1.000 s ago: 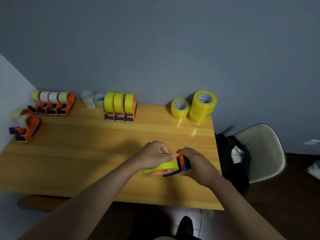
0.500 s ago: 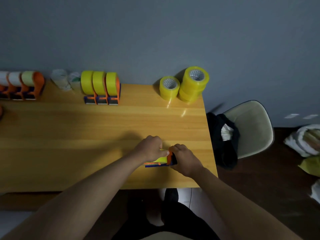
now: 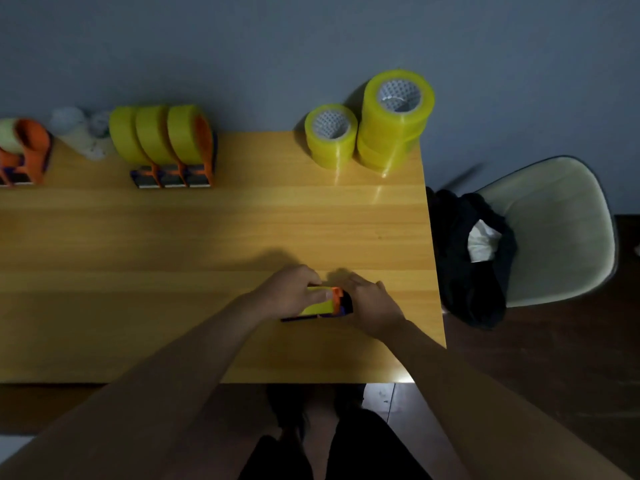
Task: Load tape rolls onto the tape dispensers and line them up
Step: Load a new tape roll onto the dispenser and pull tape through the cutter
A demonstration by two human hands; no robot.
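Yellow tape roll (image 3: 317,301) seated in an orange and dark blue dispenser (image 3: 341,304), lying near the right front part of the wooden table (image 3: 207,237), between both hands. Left hand (image 3: 289,292) curled over the roll from the left, fingers bent around its far side, thumb tip pressed on the yellow band close to the orange part. Right hand (image 3: 369,303) cupped against the dispenser's right end, fingers bent and close together, gripping it; fingertips hidden behind the dispenser, so exact contact unclear.

Along the back edge, against the grey wall: three loaded dispensers (image 3: 169,147) with yellow rolls, standing side by side and touching. Further left, another orange dispenser (image 3: 29,150) with a pale roll, cut off by the frame edge. Between these, some small whitish rolls (image 3: 78,131), blurred. To the right at the back, a single loose yellow roll (image 3: 330,135) lying flat, just beside a taller stack of yellow rolls (image 3: 396,119).

Off the table's right edge, a pale chair (image 3: 561,230) with dark clothing (image 3: 464,265) heaped on it.
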